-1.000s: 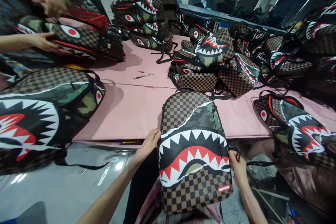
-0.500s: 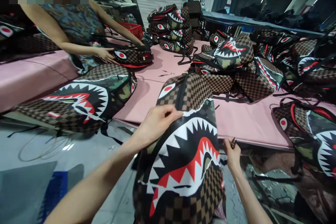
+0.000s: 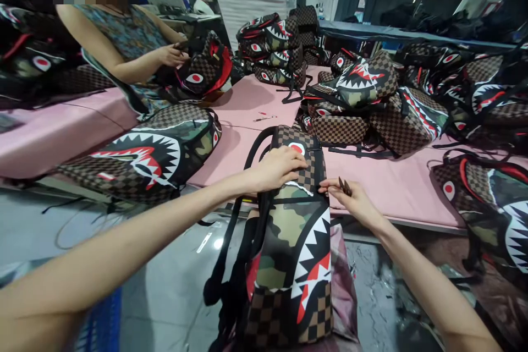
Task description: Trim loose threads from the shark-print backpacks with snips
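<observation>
A checkered brown backpack (image 3: 295, 247) with a shark-mouth print and camouflage panel stands on its side against the pink table's (image 3: 379, 184) front edge, straps to the left. My left hand (image 3: 277, 168) curls over its top near the red eye print, gripping it. My right hand (image 3: 348, 198) touches the bag's right edge and pinches a small dark tool that I cannot name.
A similar backpack (image 3: 144, 157) lies flat at the left. Piles of the same bags (image 3: 363, 99) cover the middle and right of the table. A person (image 3: 124, 49) at the far left holds another bag (image 3: 204, 69). Two pens (image 3: 264, 116) lie on the table.
The backpack has turned from face-up to standing on its side, straps now showing. My left hand shifted to its top; my right hand rose to the bag's right edge.
</observation>
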Available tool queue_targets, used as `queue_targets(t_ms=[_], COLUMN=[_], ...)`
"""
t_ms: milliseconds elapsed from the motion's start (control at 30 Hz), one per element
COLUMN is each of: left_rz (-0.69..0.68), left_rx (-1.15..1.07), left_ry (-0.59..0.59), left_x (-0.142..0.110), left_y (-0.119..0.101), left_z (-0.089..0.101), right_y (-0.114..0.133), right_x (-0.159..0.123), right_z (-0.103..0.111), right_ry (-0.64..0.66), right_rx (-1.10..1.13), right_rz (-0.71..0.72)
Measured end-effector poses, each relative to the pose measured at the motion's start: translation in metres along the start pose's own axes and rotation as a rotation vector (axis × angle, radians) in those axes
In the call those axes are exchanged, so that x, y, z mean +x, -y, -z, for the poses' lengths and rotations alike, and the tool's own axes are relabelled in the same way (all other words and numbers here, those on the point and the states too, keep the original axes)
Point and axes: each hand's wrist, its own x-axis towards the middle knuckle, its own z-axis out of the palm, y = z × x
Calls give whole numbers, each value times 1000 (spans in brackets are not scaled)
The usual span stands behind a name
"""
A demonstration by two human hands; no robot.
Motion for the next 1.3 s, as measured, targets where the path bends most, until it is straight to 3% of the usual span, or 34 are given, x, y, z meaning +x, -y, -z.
queue_targets(t_ms=[133, 267, 333, 467, 700, 867, 1067, 1300], left_rz=[-41, 11, 36, 103, 178, 284, 569, 586], left_rx=[-11, 32, 104, 213, 221, -50, -337, -512], left_ry=[85, 26, 24, 199, 293, 396, 349, 280], left_x=[-7, -15, -20, -22, -20, -23, -30, -34], left_y=[13, -14, -37, -69, -73, -68, -66, -64], left_z=[8, 4, -3, -16, -21, -16, -16, -23], right_y=[10, 4, -5, -16, -26, -33, -27, -19], right_x=[17, 16, 7, -23, -67, -70, -73, -71], right_z=[9, 10, 8, 2, -18, -28, -42, -48], right_ry=[-38, -24, -68, -221, -329, -414, -476, -476], right_rx=[84, -13, -99, -305, -457, -397, -337, -452], right_rz=[-37, -19, -14, -2, 39, 215, 292, 363])
